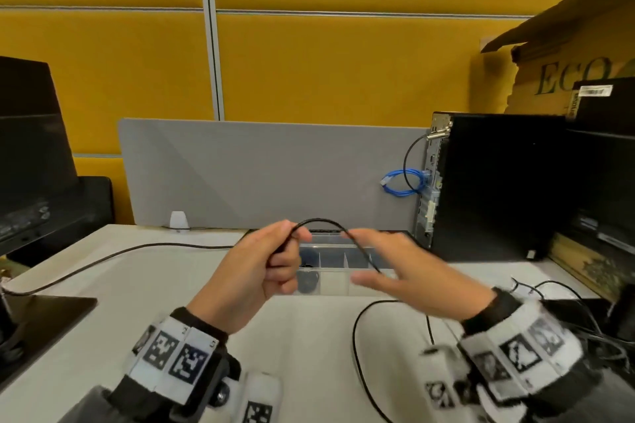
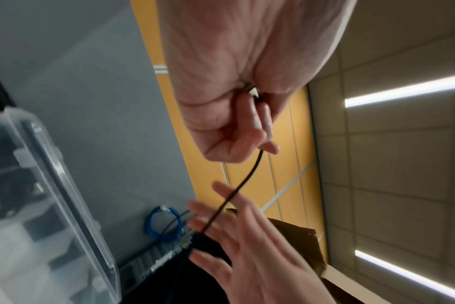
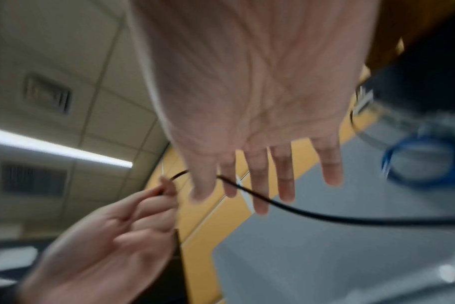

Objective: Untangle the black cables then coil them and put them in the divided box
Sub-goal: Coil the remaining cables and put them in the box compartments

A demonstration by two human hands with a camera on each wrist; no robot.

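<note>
Clear plastic divided box (image 1: 338, 244) on white bench (image 1: 144, 288), before grey partition panel (image 1: 261, 172); black computer tower (image 1: 494, 185) right.

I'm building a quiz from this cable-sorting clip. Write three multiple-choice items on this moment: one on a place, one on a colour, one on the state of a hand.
1. Where is the divided box?
A. On the desk behind the raised hands
B. On top of the computer tower
C. On the floor

2. What colour is the small coiled cable beside the computer tower?
A. Red
B. Blue
C. White

3. How is the right hand meeting the black cable?
A. Clenched in a fist around it
B. Fingers straight and spread, cable running across them
C. Lying flat on the desk, away from it

Answers:
1 A, the head view shows the clear box on the desk past the hands.
2 B, the coil is blue in all three views.
3 B, the right wrist view shows extended fingers, while the left hand pinches the cable.
</note>
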